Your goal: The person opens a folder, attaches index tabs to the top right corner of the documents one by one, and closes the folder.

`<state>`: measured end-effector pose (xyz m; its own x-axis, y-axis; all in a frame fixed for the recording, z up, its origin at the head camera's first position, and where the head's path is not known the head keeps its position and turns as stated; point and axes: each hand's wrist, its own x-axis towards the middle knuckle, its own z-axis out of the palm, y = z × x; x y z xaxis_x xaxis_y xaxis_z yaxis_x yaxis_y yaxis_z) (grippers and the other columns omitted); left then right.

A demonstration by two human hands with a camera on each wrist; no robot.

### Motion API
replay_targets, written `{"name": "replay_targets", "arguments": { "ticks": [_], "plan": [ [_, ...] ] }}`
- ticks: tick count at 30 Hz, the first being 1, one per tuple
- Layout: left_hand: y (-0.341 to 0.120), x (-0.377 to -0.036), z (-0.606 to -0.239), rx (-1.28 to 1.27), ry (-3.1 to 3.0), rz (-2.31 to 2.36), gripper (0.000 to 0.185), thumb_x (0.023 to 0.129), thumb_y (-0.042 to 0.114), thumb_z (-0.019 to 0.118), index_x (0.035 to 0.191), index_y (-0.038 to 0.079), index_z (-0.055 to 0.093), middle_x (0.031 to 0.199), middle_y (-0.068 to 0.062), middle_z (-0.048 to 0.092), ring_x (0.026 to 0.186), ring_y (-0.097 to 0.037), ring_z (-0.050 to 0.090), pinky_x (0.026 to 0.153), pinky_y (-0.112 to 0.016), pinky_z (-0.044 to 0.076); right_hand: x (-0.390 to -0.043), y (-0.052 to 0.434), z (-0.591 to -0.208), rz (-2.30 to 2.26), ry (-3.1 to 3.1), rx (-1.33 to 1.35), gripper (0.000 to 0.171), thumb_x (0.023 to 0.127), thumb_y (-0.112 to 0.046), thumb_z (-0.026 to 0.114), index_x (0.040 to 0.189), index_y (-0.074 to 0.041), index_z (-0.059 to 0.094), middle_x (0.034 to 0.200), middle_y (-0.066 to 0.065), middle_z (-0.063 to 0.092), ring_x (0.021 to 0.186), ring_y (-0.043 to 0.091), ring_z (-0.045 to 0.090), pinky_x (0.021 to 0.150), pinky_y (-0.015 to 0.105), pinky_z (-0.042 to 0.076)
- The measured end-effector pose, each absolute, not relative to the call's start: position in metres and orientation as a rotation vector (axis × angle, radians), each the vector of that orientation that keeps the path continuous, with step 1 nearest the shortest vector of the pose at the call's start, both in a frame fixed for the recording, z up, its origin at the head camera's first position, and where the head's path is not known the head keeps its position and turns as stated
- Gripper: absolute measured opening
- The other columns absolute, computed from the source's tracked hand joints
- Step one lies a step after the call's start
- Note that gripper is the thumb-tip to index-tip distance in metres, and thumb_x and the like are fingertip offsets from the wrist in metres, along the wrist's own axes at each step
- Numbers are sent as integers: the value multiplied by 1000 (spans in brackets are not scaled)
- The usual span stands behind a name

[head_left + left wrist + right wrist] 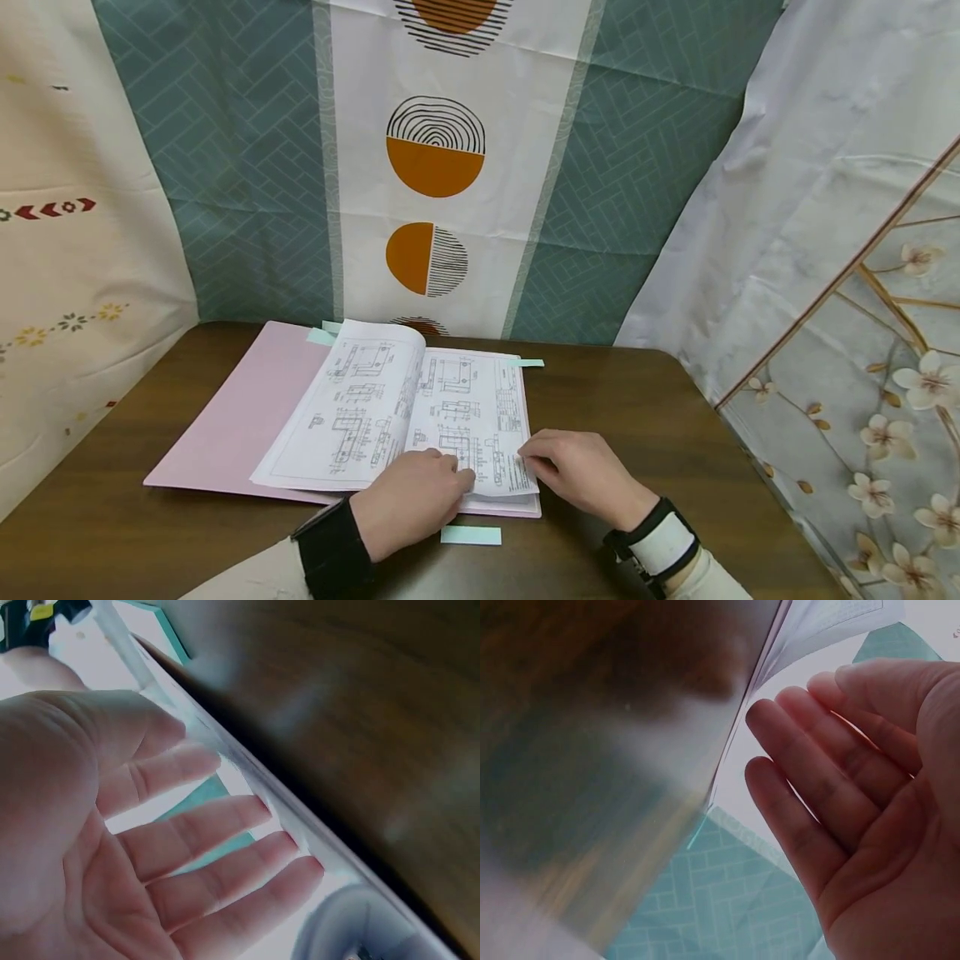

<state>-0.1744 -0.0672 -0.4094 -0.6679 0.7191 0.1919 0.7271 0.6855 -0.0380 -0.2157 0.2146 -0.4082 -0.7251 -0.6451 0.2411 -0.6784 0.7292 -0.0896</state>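
Observation:
A pink folder (pixel 232 400) lies spread on the table, holding a stack of white technical drawing sheets. The turned left page (pixel 348 417) curves up near the spine, and the right page (pixel 480 392) also carries line drawings. My left hand (pixel 412 496) rests over the lower part of the right page, its fingers loosely extended in the left wrist view. At that page's right edge is my right hand (pixel 588 471), fingertips right at the paper. In the right wrist view, its thumb (pixel 877 686) lies alongside the index finger, and the other fingers are nearly straight.
A mint-green strip (pixel 471 535) lies on the brown wooden table (pixel 622 392) in front of the folder. Small mint tabs (pixel 321 337) stick out at the top left, and another tab (pixel 529 362) at the right page's upper edge. Patterned cloths (pixel 255 167) hang around the table.

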Motion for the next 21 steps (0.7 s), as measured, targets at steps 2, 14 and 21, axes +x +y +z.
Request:
{"name": "replay_targets", "arguments": {
  "ticks": [2,14,21],
  "plan": [
    [-62,-173,-410,-1140,-2698,-1,5,99,19,80,101,15,77,79,-1,67,69,-17,64,61,-33,51,-216,215,-407,248,-2731,1027,13,98,-18,86,111,-19,86,106,-9,79,88,6,71,81,35,63],
    [-53,-177,-413,-989,-2625,63,15,92,9,85,89,9,70,70,-3,65,57,-16,61,52,-35,50,-219,220,-398,213,-2688,876,14,95,-16,89,109,-18,88,98,-8,81,78,5,69,69,31,59],
    [-59,-182,-407,-917,-2678,-134,13,96,13,85,95,9,73,73,-3,68,55,-13,53,53,-33,48,-218,219,-398,274,-2684,963,13,94,-16,90,107,-19,87,99,-10,80,81,4,68,73,32,60]
  ]
}}
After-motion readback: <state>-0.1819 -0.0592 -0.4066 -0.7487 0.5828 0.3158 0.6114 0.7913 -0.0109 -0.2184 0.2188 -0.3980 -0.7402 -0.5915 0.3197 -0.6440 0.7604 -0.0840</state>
